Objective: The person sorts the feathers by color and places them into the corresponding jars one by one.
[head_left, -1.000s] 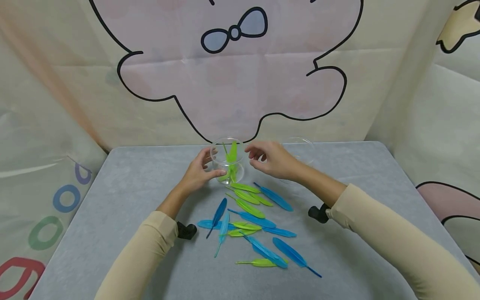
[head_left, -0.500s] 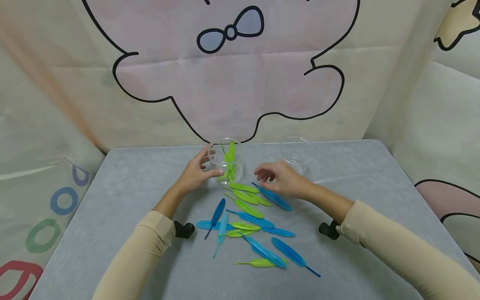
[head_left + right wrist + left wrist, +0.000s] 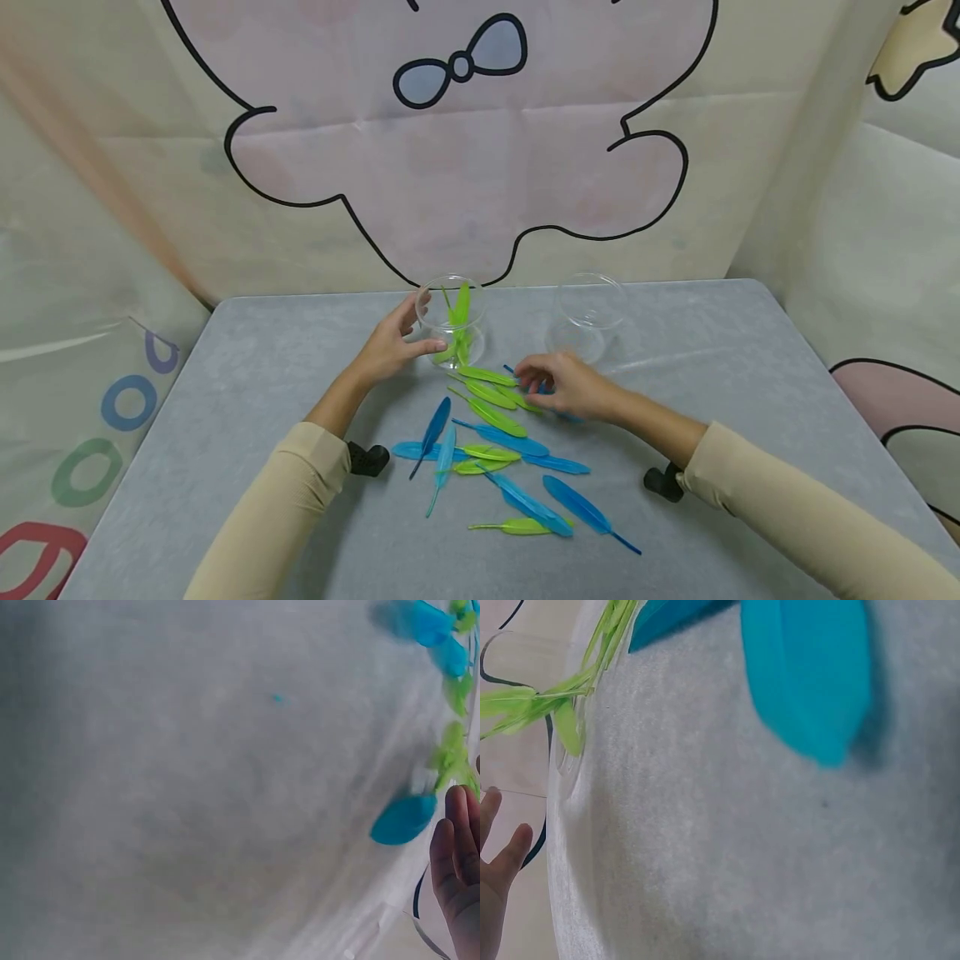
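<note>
My left hand (image 3: 393,342) curves round the left side of a clear plastic cup (image 3: 482,321), its thumb at the front. Several green feathers (image 3: 462,310) stand in that cup. My right hand (image 3: 566,385) hovers at a blue feather (image 3: 405,820) on the table, covering most of it in the head view. Its fingers (image 3: 457,847) look loosely bent, and no hold on the feather shows. Just left of them lie several green feathers (image 3: 491,392). Further blue feathers (image 3: 577,504) and green feathers (image 3: 521,526) are scattered nearer the front.
A second clear plastic cup (image 3: 592,321), with nothing visible inside, stands at the back right of the grey table (image 3: 277,358). Behind the table hangs a cloth backdrop (image 3: 435,167) with cartoon outlines. Black wrist cameras (image 3: 367,459) sit under both cuffs.
My right hand has moved from beside the left cup, toward me and slightly right, down to the blue feather. The left hand has stayed at its cup.
</note>
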A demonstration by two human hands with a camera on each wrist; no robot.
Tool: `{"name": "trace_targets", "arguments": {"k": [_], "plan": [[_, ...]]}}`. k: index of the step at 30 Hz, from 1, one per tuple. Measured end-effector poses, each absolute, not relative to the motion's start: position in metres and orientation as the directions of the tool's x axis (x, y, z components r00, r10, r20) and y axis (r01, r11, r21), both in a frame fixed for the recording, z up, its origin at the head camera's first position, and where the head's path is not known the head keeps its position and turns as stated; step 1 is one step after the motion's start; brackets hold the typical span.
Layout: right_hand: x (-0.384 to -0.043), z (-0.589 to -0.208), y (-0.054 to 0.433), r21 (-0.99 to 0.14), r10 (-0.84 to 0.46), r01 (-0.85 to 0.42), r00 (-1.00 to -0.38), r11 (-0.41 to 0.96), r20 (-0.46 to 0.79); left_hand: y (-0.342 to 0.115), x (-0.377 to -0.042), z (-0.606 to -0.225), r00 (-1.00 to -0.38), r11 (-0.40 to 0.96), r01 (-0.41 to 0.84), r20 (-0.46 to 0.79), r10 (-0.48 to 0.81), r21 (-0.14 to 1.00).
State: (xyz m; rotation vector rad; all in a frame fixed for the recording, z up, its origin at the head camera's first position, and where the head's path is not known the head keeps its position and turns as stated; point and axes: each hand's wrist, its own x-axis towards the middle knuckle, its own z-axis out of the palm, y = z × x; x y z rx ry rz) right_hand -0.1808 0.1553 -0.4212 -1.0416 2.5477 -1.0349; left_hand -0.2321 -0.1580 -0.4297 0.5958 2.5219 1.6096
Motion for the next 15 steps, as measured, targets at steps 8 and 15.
{"name": "trace_targets", "arguments": {"k": [8,15], "plan": [[-0.173,-0.431,0.159,-0.681,-0.688,-0.533,-0.723,0.502,0.059,-0.156,-0.23,-0.428,-0.917,0.334,0.267,0.131,0.377,0.904],[-0.168,-0.438,0.161,-0.673,-0.67,-0.532,-0.739,0.513,0.073,-0.157,-0.229,-0.429,-0.915,0.349,0.281,0.14,0.378,0.894]]}}
